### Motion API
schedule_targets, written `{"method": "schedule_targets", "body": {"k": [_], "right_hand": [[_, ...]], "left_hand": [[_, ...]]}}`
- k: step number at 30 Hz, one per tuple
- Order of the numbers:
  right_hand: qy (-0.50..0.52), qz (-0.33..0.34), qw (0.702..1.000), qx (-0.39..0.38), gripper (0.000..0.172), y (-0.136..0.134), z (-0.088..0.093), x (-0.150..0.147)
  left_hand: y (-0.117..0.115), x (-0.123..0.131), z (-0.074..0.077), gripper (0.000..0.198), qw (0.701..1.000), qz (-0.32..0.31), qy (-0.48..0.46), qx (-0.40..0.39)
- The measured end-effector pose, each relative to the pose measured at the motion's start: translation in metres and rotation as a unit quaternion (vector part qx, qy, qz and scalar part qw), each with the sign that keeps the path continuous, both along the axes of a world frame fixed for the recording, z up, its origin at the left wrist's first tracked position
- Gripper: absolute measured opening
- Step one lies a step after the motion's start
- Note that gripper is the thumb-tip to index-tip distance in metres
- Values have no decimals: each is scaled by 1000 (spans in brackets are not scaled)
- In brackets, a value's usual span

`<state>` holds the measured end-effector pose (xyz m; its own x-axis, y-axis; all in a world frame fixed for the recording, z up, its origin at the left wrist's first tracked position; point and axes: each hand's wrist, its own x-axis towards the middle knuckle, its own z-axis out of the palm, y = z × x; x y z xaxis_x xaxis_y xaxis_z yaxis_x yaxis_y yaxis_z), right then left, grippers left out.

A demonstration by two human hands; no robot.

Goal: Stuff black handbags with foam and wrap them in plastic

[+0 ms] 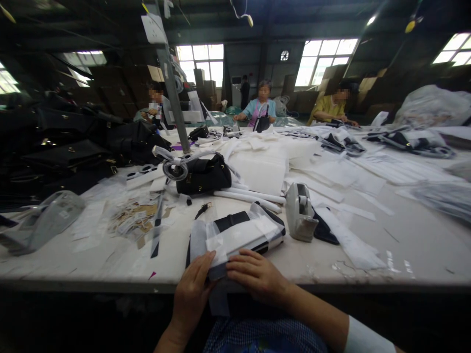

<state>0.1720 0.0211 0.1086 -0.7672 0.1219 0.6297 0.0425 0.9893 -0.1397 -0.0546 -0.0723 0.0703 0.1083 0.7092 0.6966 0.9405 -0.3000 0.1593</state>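
Down at the bench (405, 235) edge, the left hand (193, 289) has a narrow grip pinching the near corner of the white wrapping paper (235, 240). Just beside it, the right hand (257, 274) lies flat on the same sheet, grasping nothing. The half-wrapped black bag (228, 223) stretches lengthwise from both hands toward the far right, short of the tape dispenser (300, 213).

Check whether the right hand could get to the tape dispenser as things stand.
Probably yes: the right hand rests on the paper-wrapped bag, and the tape dispenser stands just right of that bag with bare table between.
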Motion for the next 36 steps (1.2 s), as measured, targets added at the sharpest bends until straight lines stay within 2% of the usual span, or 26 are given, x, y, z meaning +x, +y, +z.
{"method": "schedule_targets", "body": {"k": [5, 8, 12, 18, 23, 30, 36], "right_hand": [[-44, -70, 997, 11, 33, -32, -23, 15], [-60, -85, 994, 21, 33, -39, -36, 3], [-23, -81, 996, 39, 30, -37, -45, -18], [55, -47, 997, 33, 12, -34, -43, -29], [91, -1, 996, -8, 13, -39, -45, -27], [74, -7, 995, -66, 17, -56, -41, -3], [56, -7, 996, -75, 18, -57, -35, 3]], "left_hand": [[0, 2, 7, 38, 999, -5, -5, -40], [0, 3, 10, 39, 999, -8, -1, -50], [0, 3, 14, 41, 997, -16, 25, -67], [1, 2, 17, 46, 996, -6, 35, -76], [1, 2, 16, 53, 996, -20, 48, -78], [2, 5, 16, 56, 996, -18, 51, -65], [2, 7, 15, 55, 997, -4, 60, -58]]}}
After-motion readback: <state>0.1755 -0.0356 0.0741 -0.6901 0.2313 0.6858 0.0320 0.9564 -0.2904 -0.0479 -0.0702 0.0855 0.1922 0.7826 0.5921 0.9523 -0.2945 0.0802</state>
